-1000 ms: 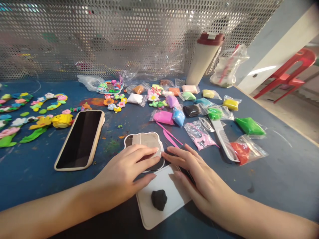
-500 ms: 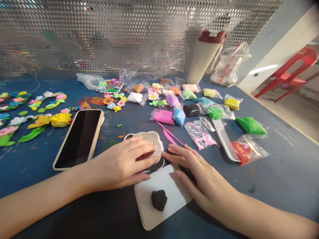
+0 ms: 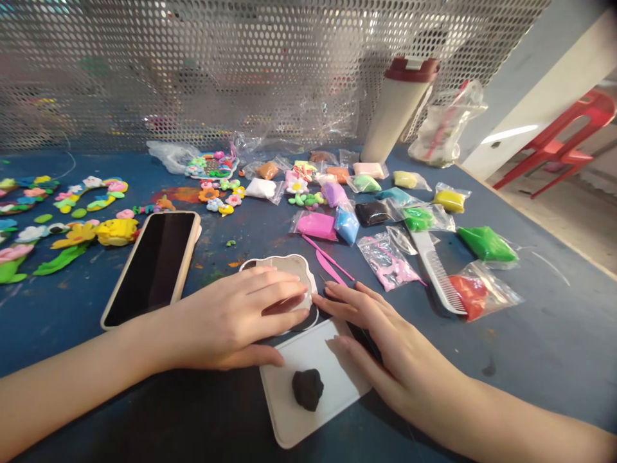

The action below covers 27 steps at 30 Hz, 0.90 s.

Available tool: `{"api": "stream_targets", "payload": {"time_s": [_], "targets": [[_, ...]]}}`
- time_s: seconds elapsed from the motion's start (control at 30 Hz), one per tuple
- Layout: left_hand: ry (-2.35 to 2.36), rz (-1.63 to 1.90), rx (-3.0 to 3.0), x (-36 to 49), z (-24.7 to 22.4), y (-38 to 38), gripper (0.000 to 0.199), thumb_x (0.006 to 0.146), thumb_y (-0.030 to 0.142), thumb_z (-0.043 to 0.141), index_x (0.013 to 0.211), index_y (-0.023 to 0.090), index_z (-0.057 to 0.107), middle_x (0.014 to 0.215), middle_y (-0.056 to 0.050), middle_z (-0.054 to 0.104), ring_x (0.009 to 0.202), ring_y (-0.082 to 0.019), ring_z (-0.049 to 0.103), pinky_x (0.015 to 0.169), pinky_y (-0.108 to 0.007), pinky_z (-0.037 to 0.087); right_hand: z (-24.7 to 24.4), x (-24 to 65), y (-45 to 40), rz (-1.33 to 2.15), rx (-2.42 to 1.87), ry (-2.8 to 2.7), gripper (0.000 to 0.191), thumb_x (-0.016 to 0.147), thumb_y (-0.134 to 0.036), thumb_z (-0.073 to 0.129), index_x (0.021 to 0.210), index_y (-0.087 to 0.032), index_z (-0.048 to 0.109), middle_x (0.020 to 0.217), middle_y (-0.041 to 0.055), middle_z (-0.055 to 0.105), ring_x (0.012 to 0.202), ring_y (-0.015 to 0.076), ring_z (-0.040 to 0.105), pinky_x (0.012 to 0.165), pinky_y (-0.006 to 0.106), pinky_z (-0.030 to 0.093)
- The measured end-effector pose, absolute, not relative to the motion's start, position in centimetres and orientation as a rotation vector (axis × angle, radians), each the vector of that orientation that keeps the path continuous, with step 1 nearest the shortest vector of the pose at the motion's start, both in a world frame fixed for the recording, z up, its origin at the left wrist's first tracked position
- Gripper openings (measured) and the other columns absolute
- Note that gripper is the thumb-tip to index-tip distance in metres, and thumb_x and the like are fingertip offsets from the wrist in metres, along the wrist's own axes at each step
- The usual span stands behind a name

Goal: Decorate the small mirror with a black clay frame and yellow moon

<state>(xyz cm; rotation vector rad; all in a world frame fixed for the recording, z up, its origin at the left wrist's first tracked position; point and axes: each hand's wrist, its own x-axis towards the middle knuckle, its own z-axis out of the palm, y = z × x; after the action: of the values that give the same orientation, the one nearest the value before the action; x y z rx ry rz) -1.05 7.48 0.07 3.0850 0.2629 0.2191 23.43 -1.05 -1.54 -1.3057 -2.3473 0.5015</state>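
My left hand lies palm down over a wavy-edged mirror, its fingers stretched out and slightly apart. On the right, my right hand rests with spread fingers; its fingertips touch the mirror's right edge, and its thumb is over a pale rectangular board. A black lump of clay sits on that board, between and below the hands, touched by neither. Just beyond the right fingertips lie pink modelling tools. Nothing shows gripped in either hand; what is under the left palm is hidden.
A phone lies left of the mirror, with colourful clay flowers beyond it. Several clay packets and a white comb are at the right. A tumbler stands before the perforated metal panel.
My left thumb has shifted slightly left and down, nearer the board's edge, and the left fingers have moved a little. The right hand has hardly moved.
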Motion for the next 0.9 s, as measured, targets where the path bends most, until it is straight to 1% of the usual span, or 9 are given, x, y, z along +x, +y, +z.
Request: {"api": "stream_targets", "payload": {"time_s": [0.17,0.3,0.43,0.53,0.7,0.77,0.9], "targets": [[0.233,0.270,3.070,-1.07,-0.03,7.72,0.052,0.093,0.049,0.041,0.128,0.012,0.053,0.127,-0.020,0.055,0.122,-0.035,0.046,0.099,-0.052,0.043,-1.54,23.46,-1.12,0.524,-1.311,-2.348,0.040,0.096,-0.021,0.039,0.133,-0.027,0.024,0.132,0.0057,0.059,0.128,0.0219,0.050,0.106,0.054,0.042],[0.206,0.256,3.049,-0.90,-0.10,7.78,0.055,0.092,0.053,0.041,0.127,0.012,0.053,0.128,-0.020,0.054,0.122,-0.034,0.046,0.101,-0.049,0.043,-1.59,23.51,-1.15,0.515,-1.311,-2.350,0.040,0.096,-0.022,0.039,0.133,-0.028,0.025,0.133,0.0051,0.059,0.130,0.0225,0.048,0.105,0.054,0.043],[0.251,0.301,3.050,-0.84,-0.18,7.86,0.054,0.093,0.052,0.038,0.127,0.014,0.053,0.130,-0.020,0.053,0.125,-0.034,0.045,0.100,-0.051,0.043,-1.63,23.54,-1.14,0.524,-1.307,-2.348,0.041,0.096,-0.023,0.039,0.134,-0.028,0.023,0.133,0.0039,0.059,0.128,0.0212,0.050,0.105,0.054,0.042],[0.236,0.290,3.042,-0.81,-0.13,7.87,0.055,0.093,0.054,0.038,0.126,0.013,0.055,0.128,-0.019,0.054,0.125,-0.033,0.045,0.102,-0.050,0.042,-1.68,23.52,-1.14,0.516,-1.311,-2.340,0.041,0.096,-0.024,0.040,0.134,-0.027,0.023,0.133,0.0041,0.059,0.129,0.0217,0.049,0.105,0.053,0.043],[0.233,0.296,3.067,-0.63,0.19,7.84,0.053,0.093,0.052,0.040,0.125,0.012,0.055,0.131,-0.019,0.052,0.126,-0.034,0.043,0.102,-0.052,0.041,-1.71,23.56,-1.08,0.502,-1.297,-2.342,0.037,0.095,-0.022,0.040,0.131,-0.025,0.030,0.132,0.0050,0.060,0.128,0.0217,0.050,0.106,0.053,0.041],[0.227,0.273,3.066,-0.56,0.25,7.82,0.054,0.093,0.052,0.041,0.125,0.012,0.055,0.130,-0.019,0.053,0.125,-0.034,0.044,0.102,-0.051,0.041,-1.65,23.61,-1.05,0.498,-1.285,-2.315,0.035,0.095,-0.021,0.040,0.130,-0.023,0.033,0.129,0.0059,0.062,0.124,0.0206,0.054,0.108,0.051,0.040],[0.234,0.260,3.076,-0.53,0.15,7.81,0.053,0.093,0.051,0.039,0.126,0.012,0.055,0.131,-0.019,0.053,0.125,-0.033,0.043,0.101,-0.051,0.042,-1.54,23.64,-1.14,0.444,-1.247,-2.249,0.028,0.095,-0.016,0.037,0.122,-0.021,0.043,0.120,0.0044,0.067,0.112,0.0166,0.063,0.111,0.048,0.036]]}}
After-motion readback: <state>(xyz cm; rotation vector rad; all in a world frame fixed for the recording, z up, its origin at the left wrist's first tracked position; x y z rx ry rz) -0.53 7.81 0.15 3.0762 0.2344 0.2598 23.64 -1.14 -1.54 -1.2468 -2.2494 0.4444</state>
